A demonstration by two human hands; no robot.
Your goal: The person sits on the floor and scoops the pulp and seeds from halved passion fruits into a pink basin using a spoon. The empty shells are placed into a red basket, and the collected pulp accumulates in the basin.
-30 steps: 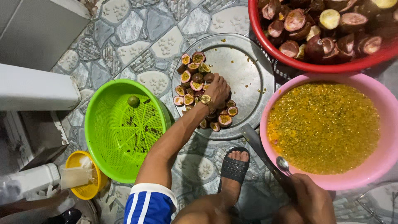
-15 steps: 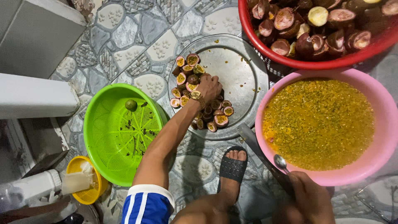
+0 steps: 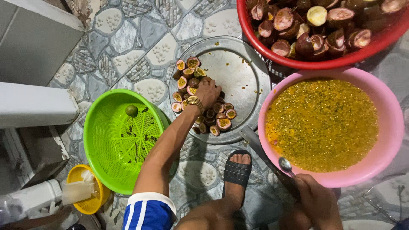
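Left hand: the left hand [image 3: 208, 91] lies on the round metal tray [image 3: 238, 64], fingers curled down over the pile of halved passion fruits [image 3: 200, 100]; it touches them, though whether it grips one I cannot tell. A gold wristwatch [image 3: 195, 101] sits at the wrist.
Right hand: the right hand [image 3: 317, 200] is below the tray's right edge, fingers closed around a metal spoon [image 3: 284, 164] and the handle of a long knife [image 3: 260, 147].
Passion fruit halves: heaped on the left and lower part of the tray, cut faces up, some right at the tray's rim.
Tray: its centre and right side are bare metal with a few seeds, which leaves open room beside the pile.
Knife: the blade slants up from the right hand to the tray's lower right edge.
Pink basin [image 3: 394, 127]: right of the tray, nearly touching its rim, full of yellow pulp with seeds.
Red basin [image 3: 272, 51]: above and right of the tray, overlapping its upper edge, full of emptied purple shells.
Green strainer basket [image 3: 115, 145]: left of the tray, rims close together, with one small green fruit [image 3: 131, 110] inside.
Foot: a foot in a black sandal [image 3: 237, 172] rests just below the tray.
Yellow cup [image 3: 85, 204]: well left and below the tray, past the green basket.
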